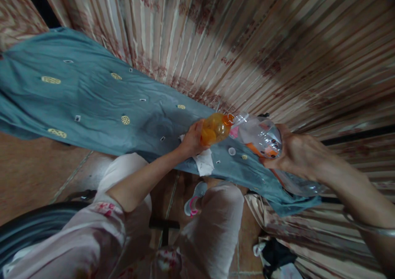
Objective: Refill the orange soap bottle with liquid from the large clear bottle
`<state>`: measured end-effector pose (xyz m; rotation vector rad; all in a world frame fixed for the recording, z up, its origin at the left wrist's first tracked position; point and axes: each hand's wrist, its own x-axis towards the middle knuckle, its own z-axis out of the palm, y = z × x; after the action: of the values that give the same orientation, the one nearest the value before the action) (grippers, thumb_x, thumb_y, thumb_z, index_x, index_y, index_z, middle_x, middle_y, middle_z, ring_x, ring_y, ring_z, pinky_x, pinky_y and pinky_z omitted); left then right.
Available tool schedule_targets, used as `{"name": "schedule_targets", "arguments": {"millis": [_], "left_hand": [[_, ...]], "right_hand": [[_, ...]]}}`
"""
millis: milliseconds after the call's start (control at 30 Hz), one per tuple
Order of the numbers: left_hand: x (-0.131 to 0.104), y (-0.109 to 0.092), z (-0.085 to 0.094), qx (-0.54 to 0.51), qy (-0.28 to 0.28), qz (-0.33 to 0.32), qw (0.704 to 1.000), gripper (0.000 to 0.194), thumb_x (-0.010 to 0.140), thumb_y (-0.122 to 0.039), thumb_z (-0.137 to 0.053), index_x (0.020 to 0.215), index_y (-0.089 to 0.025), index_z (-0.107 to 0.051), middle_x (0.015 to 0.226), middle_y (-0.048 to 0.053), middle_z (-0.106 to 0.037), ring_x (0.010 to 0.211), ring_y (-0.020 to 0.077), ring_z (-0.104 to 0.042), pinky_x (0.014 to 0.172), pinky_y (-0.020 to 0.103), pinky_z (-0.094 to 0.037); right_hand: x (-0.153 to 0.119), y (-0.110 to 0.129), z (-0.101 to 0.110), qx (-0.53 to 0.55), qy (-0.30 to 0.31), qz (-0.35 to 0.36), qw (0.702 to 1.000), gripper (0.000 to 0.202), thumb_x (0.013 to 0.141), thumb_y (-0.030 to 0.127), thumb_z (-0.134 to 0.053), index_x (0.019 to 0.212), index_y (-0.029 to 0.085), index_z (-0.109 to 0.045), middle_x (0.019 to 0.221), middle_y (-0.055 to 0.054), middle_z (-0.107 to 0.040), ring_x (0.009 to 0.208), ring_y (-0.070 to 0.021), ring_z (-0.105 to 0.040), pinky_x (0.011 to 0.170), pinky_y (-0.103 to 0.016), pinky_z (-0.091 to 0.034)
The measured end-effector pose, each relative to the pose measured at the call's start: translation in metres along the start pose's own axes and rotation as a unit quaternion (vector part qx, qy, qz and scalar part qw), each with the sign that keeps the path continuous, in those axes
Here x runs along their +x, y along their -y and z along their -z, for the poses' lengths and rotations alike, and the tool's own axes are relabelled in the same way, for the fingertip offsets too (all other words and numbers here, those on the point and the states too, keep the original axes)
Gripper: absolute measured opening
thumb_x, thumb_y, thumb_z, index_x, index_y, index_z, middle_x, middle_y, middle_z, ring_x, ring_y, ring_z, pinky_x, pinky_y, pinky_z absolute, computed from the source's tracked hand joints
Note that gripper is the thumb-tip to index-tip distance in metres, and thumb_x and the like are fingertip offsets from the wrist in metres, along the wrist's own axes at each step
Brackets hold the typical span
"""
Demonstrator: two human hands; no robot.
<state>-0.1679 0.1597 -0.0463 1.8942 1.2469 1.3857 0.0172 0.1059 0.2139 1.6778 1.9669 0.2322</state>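
My left hand (pixel 194 140) is wrapped round a small bottle of orange liquid (pixel 216 129), tilted so that its neck points right. My right hand (pixel 285 149) grips a clear plastic bottle (pixel 262 135) with an orange and black print, its neck pointing left. The two bottle necks meet or overlap above the cloth; whether liquid passes between them I cannot tell. A small white cap (pixel 231 151) lies on the teal cloth (pixel 101 102) below them. Beside my left hand is a crumpled white tissue (pixel 204 163) at the cloth's edge.
Another clear bottle (pixel 300 185) lies beyond my right hand at the cloth's right end. Pleated curtains (pixel 185 36) hang along the far side. My knees are below the near edge, and a black bag (pixel 274 256) sits on the floor at the lower right.
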Motion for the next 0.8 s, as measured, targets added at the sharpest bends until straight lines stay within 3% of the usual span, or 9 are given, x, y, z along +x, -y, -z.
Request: {"name": "schedule_targets", "arguments": {"millis": [400, 800], "left_hand": [[-0.0001, -0.0001, 0.0004, -0.007, -0.001, -0.007, 1.000, 0.089, 0.058, -0.020, -0.075, 0.135, -0.016, -0.031, 0.131, 0.016, -0.050, 0.124, 0.0340, -0.049, 0.103, 0.054, -0.044], [0.0004, -0.0026, 0.0014, -0.004, 0.006, 0.009, 1.000, 0.090, 0.057, -0.019, -0.077, 0.134, -0.016, -0.031, 0.132, 0.016, -0.051, 0.125, 0.0324, -0.048, 0.105, 0.051, -0.043]], "right_hand": [[0.0012, -0.0045, -0.0068, 0.004, -0.039, 0.018, 0.999, 0.082, 0.068, 0.058, -0.061, 0.128, 0.006, -0.039, 0.067, -0.009, -0.067, 0.074, -0.0342, -0.068, 0.055, -0.031, -0.041], [-0.0003, -0.0015, -0.0030, -0.002, -0.020, 0.010, 1.000, 0.081, 0.069, 0.057, -0.059, 0.127, 0.006, -0.039, 0.070, -0.011, -0.068, 0.073, -0.0334, -0.068, 0.055, -0.031, -0.041]]}}
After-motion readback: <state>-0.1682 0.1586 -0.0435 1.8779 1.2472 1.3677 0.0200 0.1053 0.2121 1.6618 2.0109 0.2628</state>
